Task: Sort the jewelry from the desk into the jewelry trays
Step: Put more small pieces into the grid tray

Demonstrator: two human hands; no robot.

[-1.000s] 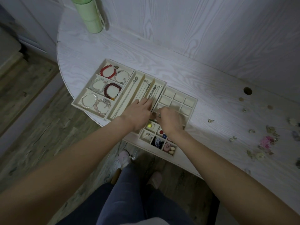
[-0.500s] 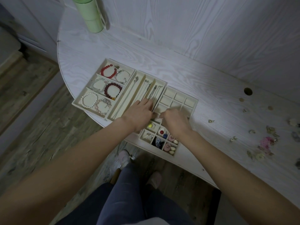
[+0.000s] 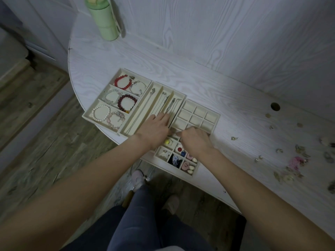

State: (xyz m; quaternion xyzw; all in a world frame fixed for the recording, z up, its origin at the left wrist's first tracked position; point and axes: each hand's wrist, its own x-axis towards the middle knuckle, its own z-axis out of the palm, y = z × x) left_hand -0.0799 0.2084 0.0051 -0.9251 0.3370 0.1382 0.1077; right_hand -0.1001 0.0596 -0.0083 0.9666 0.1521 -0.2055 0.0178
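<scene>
Your three cream jewelry trays sit side by side near the front edge of the white desk (image 3: 217, 84). The grid tray (image 3: 210, 115) on the right has bare compartments at its far end, while the near ones hold small pieces: a yellow bead (image 3: 167, 141), a red and a blue stud, pink and cream earrings (image 3: 190, 166). Your right hand (image 3: 194, 140) is over the middle of this tray, knuckles up and fingers curled under; whether they pinch anything, you cannot tell from here.

Just left of it, the necklace tray (image 3: 145, 107) holds thin chains laid lengthwise in its long slots. Your left hand (image 3: 154, 129) lies flat on the near end of that tray, fingers straight and resting on the chains, gripping nothing.

Further left, the bracelet tray (image 3: 87, 115) carries a red bead bracelet (image 3: 122, 83), a dark maroon one (image 3: 127, 103), a pearl one (image 3: 100, 113) and several paler ones.

Unsorted loose jewelry (image 3: 297, 162) is scattered well apart on the desk's right side, including a pink piece and small metal bits. A green bottle (image 3: 104, 20) stands at the far left of the desk.
</scene>
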